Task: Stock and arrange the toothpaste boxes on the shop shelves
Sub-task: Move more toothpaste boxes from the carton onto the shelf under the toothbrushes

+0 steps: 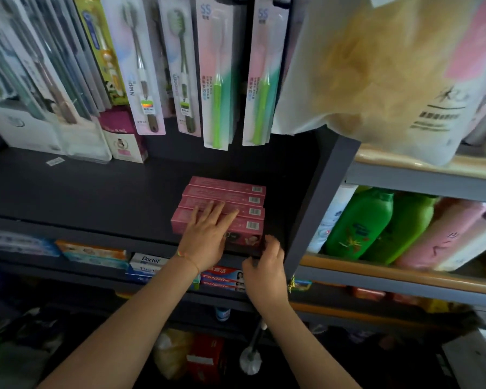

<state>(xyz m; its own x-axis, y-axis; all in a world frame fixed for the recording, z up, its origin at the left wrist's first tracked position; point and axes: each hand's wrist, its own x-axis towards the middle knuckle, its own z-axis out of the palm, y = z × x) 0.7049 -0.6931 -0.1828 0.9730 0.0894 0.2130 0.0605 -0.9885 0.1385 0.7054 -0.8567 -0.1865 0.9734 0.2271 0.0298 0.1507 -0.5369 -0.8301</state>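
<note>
On the far left, toothbrush packs [68, 66] are hanging above the dark shelf [96, 189], and a maroon box [125, 136] is standing at the back beneath them. Two packs with green toothbrushes [218, 88] are hanging further along, over the middle of the shelf.

Below them the pink toothpaste boxes [227, 197] are lying side by side in a row of four, running from the shelf's front edge toward the back, barcodes at their right ends. I am pressing my left hand [205, 237] flat on top of the two nearest boxes, fingers straight and spread, a thin bracelet [187, 258] sitting on the wrist.

Just right of that, my right hand [265, 269] is curling at the front right corner of the nearest box, fingertips touching its end; I cannot tell whether it is truly gripping the box or only nudging it.

Under the shelf edge, more toothpaste is lying on the lower shelf: a Doctor box [149, 262] to the left of my left wrist, and red Colgate boxes [222, 277] between my two wrists.

To the right, past the shelf's side panel [323, 197], green bottles [359, 223] and pink bottles [443, 234] are leaning on a neighbouring rack, and a plastic bag [376, 68] is hanging above them.
</note>
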